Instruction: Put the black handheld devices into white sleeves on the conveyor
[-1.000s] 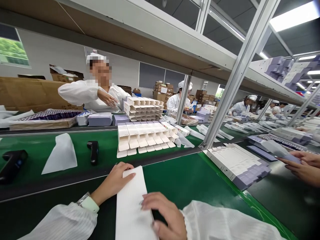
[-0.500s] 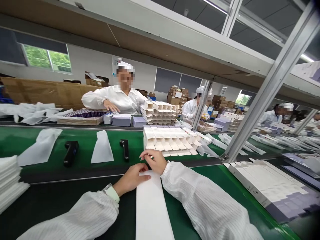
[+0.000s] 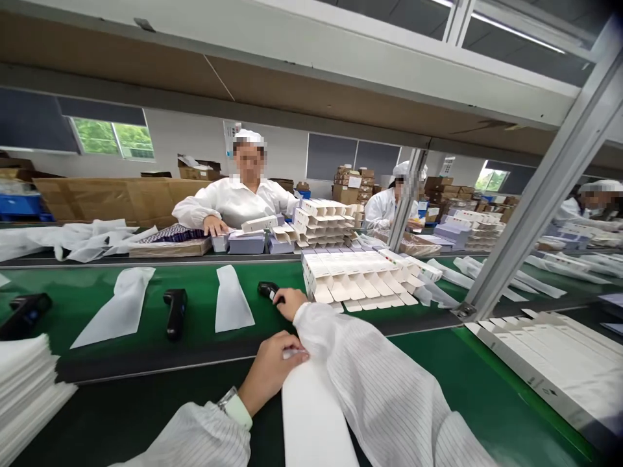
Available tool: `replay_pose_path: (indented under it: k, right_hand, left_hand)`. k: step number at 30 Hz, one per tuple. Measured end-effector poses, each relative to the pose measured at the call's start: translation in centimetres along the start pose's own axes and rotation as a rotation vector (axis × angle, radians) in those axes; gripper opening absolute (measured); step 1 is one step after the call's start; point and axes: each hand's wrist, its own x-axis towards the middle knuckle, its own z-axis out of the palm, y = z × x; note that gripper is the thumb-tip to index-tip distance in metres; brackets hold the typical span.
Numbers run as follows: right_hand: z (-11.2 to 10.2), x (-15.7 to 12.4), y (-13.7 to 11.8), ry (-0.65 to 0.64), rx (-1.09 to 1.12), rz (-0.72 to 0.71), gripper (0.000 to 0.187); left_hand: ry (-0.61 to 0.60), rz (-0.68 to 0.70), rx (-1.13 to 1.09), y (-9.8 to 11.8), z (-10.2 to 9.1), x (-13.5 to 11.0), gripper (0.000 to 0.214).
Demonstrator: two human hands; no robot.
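My left hand (image 3: 275, 368) pinches the far end of a long white foam-like sleeve (image 3: 316, 415), its thumb on top. The sleeve lies lengthwise in front of me, its near end running out of the picture. Reaching farther forward, my right hand (image 3: 291, 303) has its fingers closed on one end of a black L-shaped handheld device (image 3: 267, 289) on the green belt. That device lies tilted; part of it is behind my fingers. Left of it on the belt are a loose white sleeve (image 3: 232, 301) and a second black device (image 3: 175, 312).
A stack of white sleeves (image 3: 29, 395) stands at the left. Open white cartons (image 3: 357, 275) sit in rows beyond my right hand, more cartons (image 3: 549, 363) at the right. A metal post (image 3: 530, 227) slants up at the right. Across the belt a co-worker (image 3: 248, 194) handles boxes.
My right hand has moved from above the sleeve's end to the black device, closed on it and turned it. My left hand stays at the sleeve's end. The camera view has shifted left.
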Motion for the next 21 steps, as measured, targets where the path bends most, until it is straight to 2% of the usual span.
replay_pose_path:
  k: [2,6,8,10,13,16,21]
  right_hand:
    - [-1.7,-1.2,0.8,-0.016,0.173,-0.002,0.03]
    - [-6.4,-5.3,1.4,-0.033,0.933,-0.181,0.071]
    - [-8.3,-7.5,1.3,-0.05,1.115,-0.201,0.084]
    - [-9.7,-9.2,1.1,-0.026,1.131,-0.167,0.088]
    - [-10.4,-10.3,1.2,0.048,1.099,-0.131,0.089]
    - [-10.2,-10.4,1.7,0.038,1.076,-0.112,0.089]
    - [-8.8,-10.1,1.9,0.009,1.076,-0.106,0.087]
  left_hand:
    - [0.035,0.002,0.058,0.1,0.0,0.0,0.017]
    - [0.08,0.029,0.146,0.5,-0.1,-0.2,0.015]
    - [0.081,0.046,0.2,0.6,-0.1,-0.3,0.016]
    - [0.068,0.093,0.24,0.7,-0.1,-0.4,0.016]
    - [0.082,0.252,0.319,0.7,0.0,-0.6,0.015]
    - [0.12,0.388,0.476,0.8,0.1,-0.9,0.018]
    - [0.137,0.429,0.677,1.0,0.0,-1.2,0.022]
